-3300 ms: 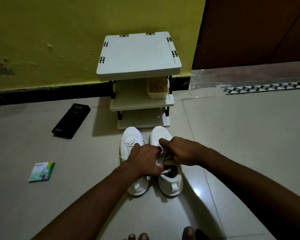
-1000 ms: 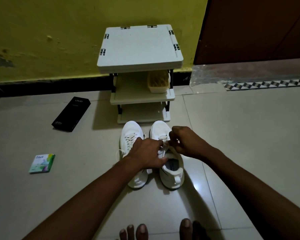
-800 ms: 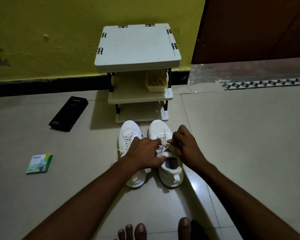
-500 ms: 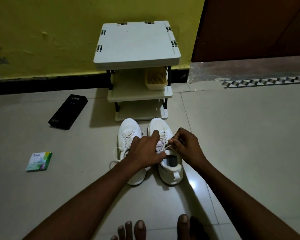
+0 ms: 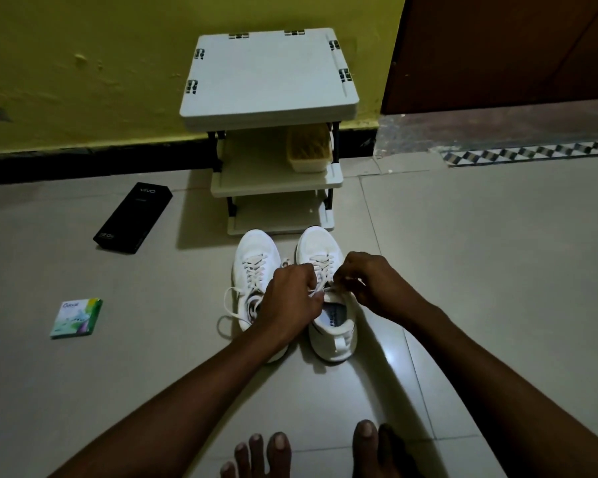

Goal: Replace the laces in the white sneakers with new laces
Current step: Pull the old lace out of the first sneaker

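So, pale tiled floor (image 5: 480, 253) and a yellow wall (image 5: 83, 81), with a white three-tier rack (image 5: 266, 74) standing against the wall. The white sneakers sit side by side on the floor just in front of the rack, toes pointing at it. Both hands are over the right sneaker (image 5: 332, 343). The left hand (image 5: 290, 305) has its fingers curled in, pinching the lace (image 5: 320, 293) at the top eyelets, and the right hand (image 5: 373, 288) pinches the same lace from the other side. The left sneaker (image 5: 256, 257) is laced, with a loose end (image 5: 227, 305) looping out onto the floor. A black box (image 5: 133, 218) lies off to the left, and a small green packet (image 5: 76, 318) is nearer me.
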`<act>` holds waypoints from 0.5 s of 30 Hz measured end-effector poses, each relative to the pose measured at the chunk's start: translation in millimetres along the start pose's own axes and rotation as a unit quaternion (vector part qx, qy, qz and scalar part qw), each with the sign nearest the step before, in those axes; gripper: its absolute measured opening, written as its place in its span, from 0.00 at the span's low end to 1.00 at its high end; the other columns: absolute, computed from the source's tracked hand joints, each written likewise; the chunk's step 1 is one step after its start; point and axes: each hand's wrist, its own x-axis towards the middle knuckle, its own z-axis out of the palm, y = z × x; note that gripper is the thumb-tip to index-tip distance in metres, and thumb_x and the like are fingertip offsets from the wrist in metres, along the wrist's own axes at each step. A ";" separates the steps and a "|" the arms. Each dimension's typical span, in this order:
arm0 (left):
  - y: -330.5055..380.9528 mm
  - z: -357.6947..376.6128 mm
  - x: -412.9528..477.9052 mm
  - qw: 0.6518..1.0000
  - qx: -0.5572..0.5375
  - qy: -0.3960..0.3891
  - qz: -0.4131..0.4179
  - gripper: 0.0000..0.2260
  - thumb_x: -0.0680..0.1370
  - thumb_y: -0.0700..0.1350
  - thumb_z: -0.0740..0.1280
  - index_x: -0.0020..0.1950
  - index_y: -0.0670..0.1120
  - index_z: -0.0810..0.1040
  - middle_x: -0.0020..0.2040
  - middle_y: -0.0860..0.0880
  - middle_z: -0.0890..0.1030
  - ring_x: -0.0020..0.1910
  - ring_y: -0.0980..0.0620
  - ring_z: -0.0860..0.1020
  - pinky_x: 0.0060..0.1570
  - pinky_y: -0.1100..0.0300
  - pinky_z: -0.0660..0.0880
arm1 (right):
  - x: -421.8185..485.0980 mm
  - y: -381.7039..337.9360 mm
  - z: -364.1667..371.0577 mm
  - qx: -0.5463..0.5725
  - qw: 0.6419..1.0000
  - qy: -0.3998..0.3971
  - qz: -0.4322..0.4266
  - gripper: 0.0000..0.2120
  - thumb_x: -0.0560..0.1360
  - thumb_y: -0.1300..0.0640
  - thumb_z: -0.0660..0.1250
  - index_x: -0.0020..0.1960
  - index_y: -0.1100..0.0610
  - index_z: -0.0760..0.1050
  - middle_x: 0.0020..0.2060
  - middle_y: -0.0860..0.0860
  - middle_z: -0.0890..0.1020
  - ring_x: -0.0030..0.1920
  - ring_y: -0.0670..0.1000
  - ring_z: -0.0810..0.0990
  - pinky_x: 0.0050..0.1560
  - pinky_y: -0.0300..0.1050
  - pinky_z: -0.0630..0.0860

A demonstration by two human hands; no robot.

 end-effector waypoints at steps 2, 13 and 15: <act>2.2 -1.7 0.0 1.000 -0.014 0.002 -0.022 0.03 0.73 0.46 0.74 0.44 0.48 0.81 0.41 0.52 0.82 0.44 0.53 0.79 0.41 0.60 0.73 | -0.1 -4.3 6.2 0.021 0.999 0.028 0.017 0.07 0.71 0.68 0.71 0.44 0.57 0.80 0.40 0.48 0.74 0.40 0.47 0.73 0.38 0.38 0.68; 19.4 1.2 -8.1 0.999 0.024 0.043 -0.016 0.05 0.75 0.43 0.70 0.44 0.42 0.81 0.45 0.43 0.80 0.45 0.44 0.79 0.41 0.52 0.75 | -15.8 -13.5 26.2 0.079 0.995 0.061 0.021 0.08 0.66 0.69 0.67 0.43 0.61 0.80 0.47 0.51 0.80 0.47 0.54 0.80 0.45 0.51 0.78; 20.7 -0.3 -7.8 0.998 0.012 0.042 -0.042 0.05 0.74 0.44 0.71 0.43 0.43 0.81 0.42 0.44 0.81 0.42 0.44 0.80 0.38 0.56 0.71 | -16.9 -16.5 28.2 0.121 0.987 0.090 0.053 0.08 0.67 0.70 0.68 0.44 0.61 0.78 0.44 0.51 0.80 0.45 0.53 0.79 0.43 0.54 0.77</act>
